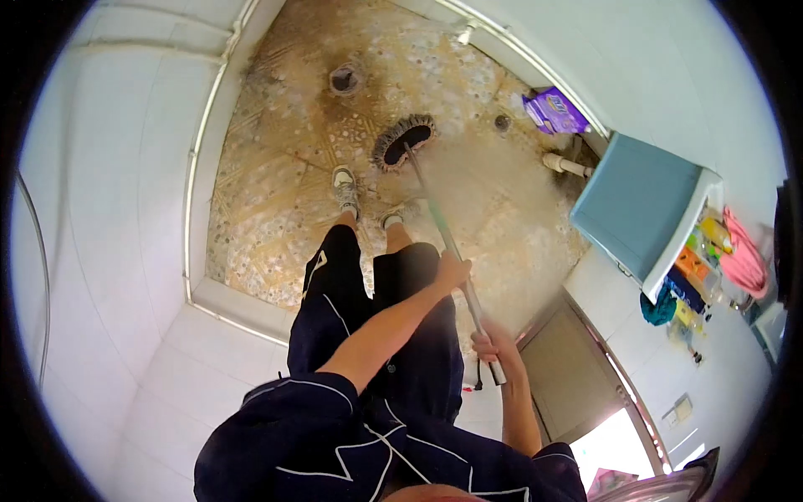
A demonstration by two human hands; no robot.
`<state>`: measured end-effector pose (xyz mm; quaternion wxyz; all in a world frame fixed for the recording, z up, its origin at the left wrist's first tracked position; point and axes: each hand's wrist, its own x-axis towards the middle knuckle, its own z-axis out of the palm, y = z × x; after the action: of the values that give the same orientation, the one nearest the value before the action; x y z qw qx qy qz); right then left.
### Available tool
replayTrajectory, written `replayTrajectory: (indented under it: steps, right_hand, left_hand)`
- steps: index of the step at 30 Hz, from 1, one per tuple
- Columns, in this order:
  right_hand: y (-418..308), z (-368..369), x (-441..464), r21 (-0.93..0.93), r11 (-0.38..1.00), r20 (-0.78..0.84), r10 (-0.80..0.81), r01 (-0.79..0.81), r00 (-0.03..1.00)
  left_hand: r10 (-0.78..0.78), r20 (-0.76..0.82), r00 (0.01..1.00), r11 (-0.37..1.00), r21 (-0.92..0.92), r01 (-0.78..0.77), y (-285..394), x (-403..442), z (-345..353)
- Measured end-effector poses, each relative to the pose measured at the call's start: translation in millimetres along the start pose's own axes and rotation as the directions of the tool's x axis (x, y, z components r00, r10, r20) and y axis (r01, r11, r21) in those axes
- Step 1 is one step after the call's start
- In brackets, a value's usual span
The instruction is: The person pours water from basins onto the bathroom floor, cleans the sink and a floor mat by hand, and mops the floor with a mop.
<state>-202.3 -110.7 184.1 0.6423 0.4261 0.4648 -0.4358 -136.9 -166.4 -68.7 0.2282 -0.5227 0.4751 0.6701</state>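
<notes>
A flat mop with a dark oval head and grey fringe (405, 142) rests on the stained, pebble-patterned floor (284, 243) beyond my feet. Its long metal handle (438, 219) slants back towards my body. My left hand (452, 272) is wrapped round the middle of this handle. Closer to me, my right hand (495, 341) grips the handle near its top end, where a black loop hangs. The fingers of both hands are closed on the pole. My shoes (345, 187) stand just short of the mop head.
A round drain hole (344, 79) lies ahead, with a smaller drain (502, 123) to its right. At the right are a purple packet (555, 111), a white pipe (567, 165), a blue-grey basin cabinet (633, 209) with bottles and a pink cloth (743, 258), and a door (577, 368). White walls surround the floor.
</notes>
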Motion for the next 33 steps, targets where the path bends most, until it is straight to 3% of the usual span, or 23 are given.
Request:
replayTrajectory:
  steps: [2, 11, 13, 16, 19, 21, 23, 25, 27, 31, 33]
  right_hand:
    - [-9, -1, -6, -0.014, 1.0, 0.003, 0.008, -0.008, 1.0]
    - [-63, 40, -11, -0.088, 0.993, 0.136, -0.061, 0.074, 0.989]
    - [-82, 78, 1, -0.088, 0.992, 0.194, -0.074, 0.093, 0.978]
    - [-111, 137, 40, -0.123, 0.978, 0.318, -0.119, 0.166, 0.941]
    - [-141, 208, 73, -0.098, 0.975, 0.34, -0.156, 0.2, 0.927]
    - [-169, 243, 95, -0.069, 0.98, 0.352, -0.149, 0.185, 0.924]
    - [-176, 276, 115, -0.047, 0.989, 0.361, -0.115, 0.141, 0.926]
    - [-186, 313, 153, 0.052, 0.984, 0.503, -0.173, 0.17, 0.847]
    - [-198, 349, 190, 0.201, 0.98, 0.514, -0.11, 0.005, 0.851]
    - [-212, 376, 217, 0.359, 0.93, 0.586, -0.157, -0.081, 0.795]
    - [-217, 371, 213, 0.276, 0.959, 0.509, -0.202, 0.064, 0.837]
  left_hand:
    - [-0.061, 0.163, 0.985, 0.998, -0.024, 0.066, 40, -15, -10]
    - [0.095, -0.021, 0.995, 0.992, -0.079, -0.096, 128, -11, -61]
    - [0.464, -0.08, 0.882, 0.885, 0.001, -0.465, 148, 9, -100]
    - [0.372, 0.097, 0.923, 0.927, -0.094, -0.363, 190, 39, -179]
    - [0.284, -0.029, 0.958, 0.944, -0.168, -0.285, 234, 66, -251]
    - [0.306, -0.128, 0.944, 0.933, -0.158, -0.324, 281, 67, -290]
    - [0.235, -0.12, 0.965, 0.964, -0.102, -0.247, 297, 79, -334]
    - [0.203, -0.12, 0.972, 0.976, -0.054, -0.21, 319, 104, -377]
    - [0.115, -0.186, 0.976, 0.992, -0.031, -0.123, 321, 131, -411]
    - [0.149, -0.153, 0.977, 0.974, -0.15, -0.172, 326, 174, -451]
    - [0.106, -0.057, 0.993, 0.981, -0.156, -0.113, 330, 186, -447]
